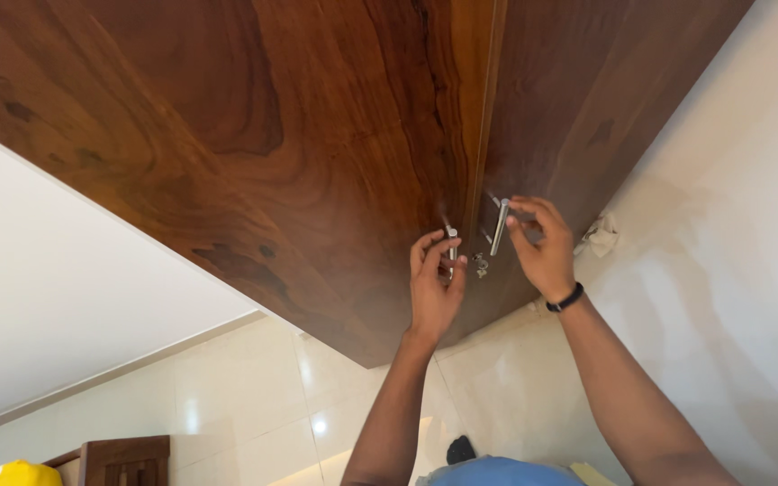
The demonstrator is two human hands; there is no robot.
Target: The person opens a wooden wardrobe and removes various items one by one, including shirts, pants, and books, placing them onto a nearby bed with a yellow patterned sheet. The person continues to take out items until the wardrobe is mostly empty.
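A tall dark wooden wardrobe [299, 153] with two doors fills the upper view. My left hand [434, 283] curls around the metal bar handle [451, 245] of the left door. My right hand [542, 245], with a black band on the wrist, closes its fingers around the metal bar handle [499, 225] of the right door. A small metal lock with keys [480, 265] sits between the two handles, just below them. Both doors appear shut, with a thin seam between them.
White walls stand on both sides of the wardrobe. A crumpled white cloth or paper [600, 236] lies at the wardrobe's right base. Glossy cream floor tiles [263, 405] spread below. A wooden furniture piece [123, 459] and a yellow object [11, 473] sit at bottom left.
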